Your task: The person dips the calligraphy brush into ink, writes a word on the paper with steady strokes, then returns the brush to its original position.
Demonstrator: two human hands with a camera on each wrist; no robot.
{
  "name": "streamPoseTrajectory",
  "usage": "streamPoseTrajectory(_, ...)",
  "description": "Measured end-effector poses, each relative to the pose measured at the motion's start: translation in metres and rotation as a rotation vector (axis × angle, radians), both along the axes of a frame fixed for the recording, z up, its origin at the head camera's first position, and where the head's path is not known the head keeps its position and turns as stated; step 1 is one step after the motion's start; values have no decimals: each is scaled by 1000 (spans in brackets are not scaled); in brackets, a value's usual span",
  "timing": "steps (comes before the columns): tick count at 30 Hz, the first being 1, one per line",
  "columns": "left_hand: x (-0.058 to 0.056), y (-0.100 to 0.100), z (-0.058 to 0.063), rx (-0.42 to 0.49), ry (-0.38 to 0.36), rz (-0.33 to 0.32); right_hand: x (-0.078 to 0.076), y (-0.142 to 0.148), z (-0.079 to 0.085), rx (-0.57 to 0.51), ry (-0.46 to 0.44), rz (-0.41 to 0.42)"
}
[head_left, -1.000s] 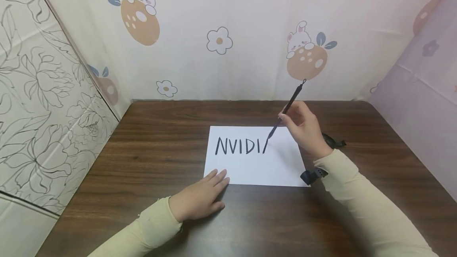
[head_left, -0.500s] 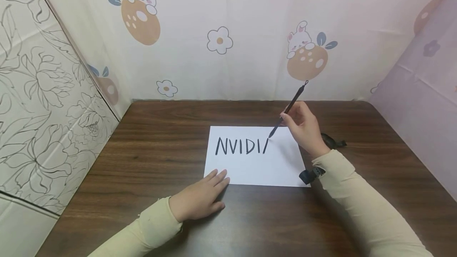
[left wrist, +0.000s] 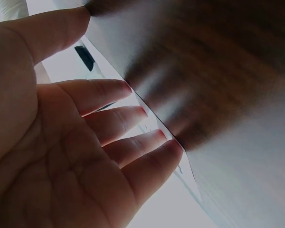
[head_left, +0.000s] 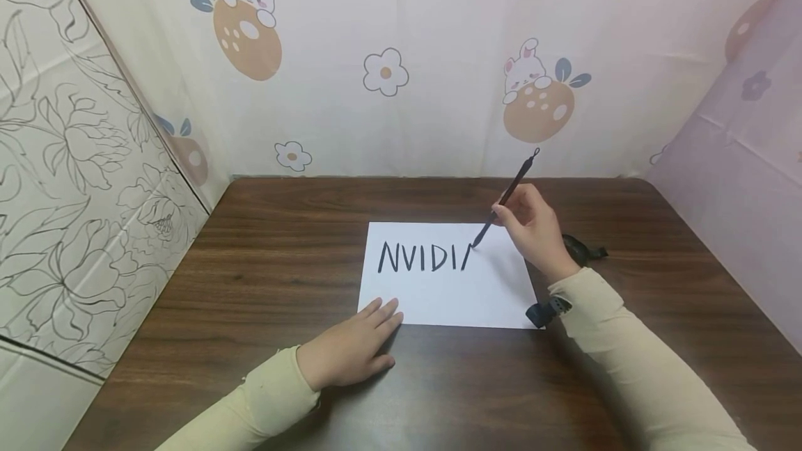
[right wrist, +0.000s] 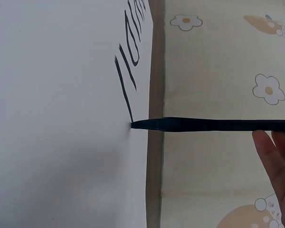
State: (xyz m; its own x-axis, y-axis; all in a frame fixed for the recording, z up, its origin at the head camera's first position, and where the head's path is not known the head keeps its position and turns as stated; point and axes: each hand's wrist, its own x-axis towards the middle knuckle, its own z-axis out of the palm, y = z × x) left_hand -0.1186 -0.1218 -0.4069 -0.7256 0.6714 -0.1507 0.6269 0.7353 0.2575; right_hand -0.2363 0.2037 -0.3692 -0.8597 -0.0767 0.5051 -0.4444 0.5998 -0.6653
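Note:
A white sheet of paper [head_left: 438,301] lies on the table, bearing the black letters "NVIDI" and a slanted stroke [head_left: 466,257] to their right. My right hand [head_left: 534,228] pinches a slim black writing brush [head_left: 509,193] with a loop at its top end. Its tip meets the upper end of that slanted stroke, as the right wrist view also shows with the brush [right wrist: 199,124] touching the paper. My left hand [head_left: 351,346] rests palm down, fingers spread over the sheet's lower left corner. In the left wrist view its straight fingers [left wrist: 104,121] reach over the paper's edge.
The brown wooden table [head_left: 269,249] has a curtain [head_left: 438,117] with rabbit and flower prints behind it. A panel [head_left: 81,138] with line-drawn flowers stands at the left. Black straps [head_left: 548,310] are around my right wrist.
The brush tip, held slightly above the slanted stroke's top half a second ago, has come down onto the paper there. My left hand and the sheet have stayed put.

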Motion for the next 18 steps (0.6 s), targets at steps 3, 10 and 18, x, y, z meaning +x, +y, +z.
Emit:
streamPoseTrajectory(3,0,0,0,2,-4,1,2,2,-1,7,0,2)
streamPoseTrajectory(10,1,0,1,3,2,-2,8,5,0,30,1,12)
streamPoseTrajectory(18,1,0,1,5,2,0,18,9,4,30,-37,32)
